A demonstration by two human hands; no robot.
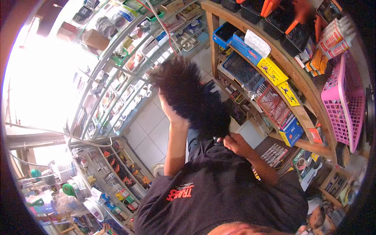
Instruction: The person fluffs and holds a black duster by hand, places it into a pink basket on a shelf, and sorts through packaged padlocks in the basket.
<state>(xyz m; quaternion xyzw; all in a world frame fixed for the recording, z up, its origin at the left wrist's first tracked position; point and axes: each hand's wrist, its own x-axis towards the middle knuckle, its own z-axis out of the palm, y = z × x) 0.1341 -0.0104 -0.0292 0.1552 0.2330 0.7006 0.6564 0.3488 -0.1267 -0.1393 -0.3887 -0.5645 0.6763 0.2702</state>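
Note:
A large black fluffy mass (pixel 196 98), like a feather duster, lies in front of my chest. My left hand (pixel 169 111) is raised against its left side, and the dark tufts hide the fingers. At the lower right edge of the fluff, my right hand (pixel 237 145) is closed beside the black shirt (pixel 235 188) I am wearing. What its fingers grip is too small and dark to make out.
A wooden shelf (pixel 213 43) with baskets and boxes stands to the right, beside a pink plastic basket (pixel 342 102). Metal racks (pixel 111 64) of small goods line the left. Coiled wire (pixel 94 207) lies at lower left. White floor tiles (pixel 150 137) show between.

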